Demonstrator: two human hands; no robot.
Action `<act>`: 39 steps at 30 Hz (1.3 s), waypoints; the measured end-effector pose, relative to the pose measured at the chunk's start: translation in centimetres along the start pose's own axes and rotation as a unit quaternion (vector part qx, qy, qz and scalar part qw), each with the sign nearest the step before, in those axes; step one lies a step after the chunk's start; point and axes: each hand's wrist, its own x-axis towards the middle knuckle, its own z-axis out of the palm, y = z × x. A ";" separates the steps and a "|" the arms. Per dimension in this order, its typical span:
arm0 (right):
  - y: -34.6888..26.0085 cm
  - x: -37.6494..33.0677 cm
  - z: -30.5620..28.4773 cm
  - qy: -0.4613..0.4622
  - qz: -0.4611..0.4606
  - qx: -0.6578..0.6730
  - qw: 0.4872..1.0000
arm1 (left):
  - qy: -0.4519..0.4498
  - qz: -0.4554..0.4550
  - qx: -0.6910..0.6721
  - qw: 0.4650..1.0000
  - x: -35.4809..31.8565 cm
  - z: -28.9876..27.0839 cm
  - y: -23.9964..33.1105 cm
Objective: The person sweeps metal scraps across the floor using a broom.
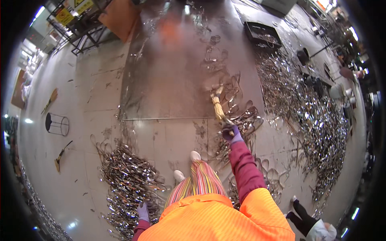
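Observation:
My right hand (233, 133), in a purple glove, is closed around the handle of a straw hand broom (218, 105). The broom's bristles point away from me, toward a dull metal sheet on the floor. Loose thin metal strips (245, 120) lie beside the broom and around that hand. Down at my left side hangs my left hand (143, 211), also gloved, with its fingers loosely apart and nothing visible in them. Below it spreads a heap of tangled shiny strips (128, 172).
A large metal sheet (161, 92) covers the floor ahead. Along the right runs a broad pile of shiny strips (309, 116), with a black tray (263, 35) at its far end. To the left are a wire-frame basket (57, 124) and two more brooms. Another person (309, 221) stands at lower right.

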 end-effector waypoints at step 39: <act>24.6 18.3 -0.2 0.145 0.201 -0.733 0.633 | 0.258 -0.148 -0.438 0.849 -14.1 7.4 -28.5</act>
